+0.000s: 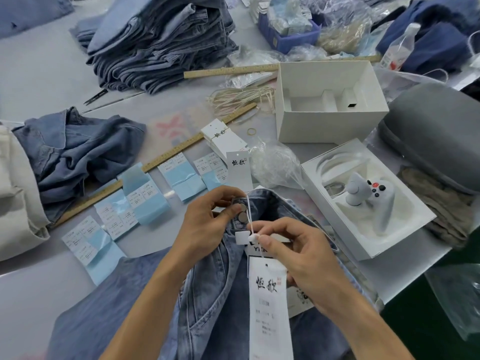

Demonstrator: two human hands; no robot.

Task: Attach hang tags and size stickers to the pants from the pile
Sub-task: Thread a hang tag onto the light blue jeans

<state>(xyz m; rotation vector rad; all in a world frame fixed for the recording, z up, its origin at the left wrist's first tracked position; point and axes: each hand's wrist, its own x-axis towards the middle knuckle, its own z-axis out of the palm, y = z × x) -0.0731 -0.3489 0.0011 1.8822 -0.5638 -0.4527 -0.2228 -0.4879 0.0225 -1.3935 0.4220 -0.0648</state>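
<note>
L hand [207, 224] pinches waistband button [242, 208] — R hand [298, 253] pinches tag string [248, 216].

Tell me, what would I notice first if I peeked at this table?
Right in front, two hands work on blue jeans: the left hand holds the waistband by its metal buttons, and the right hand pinches a white string with a long white hang tag dangling from it. To the right, a white game controller sits in an open box. At the back, a tall pile of folded jeans waits.
</note>
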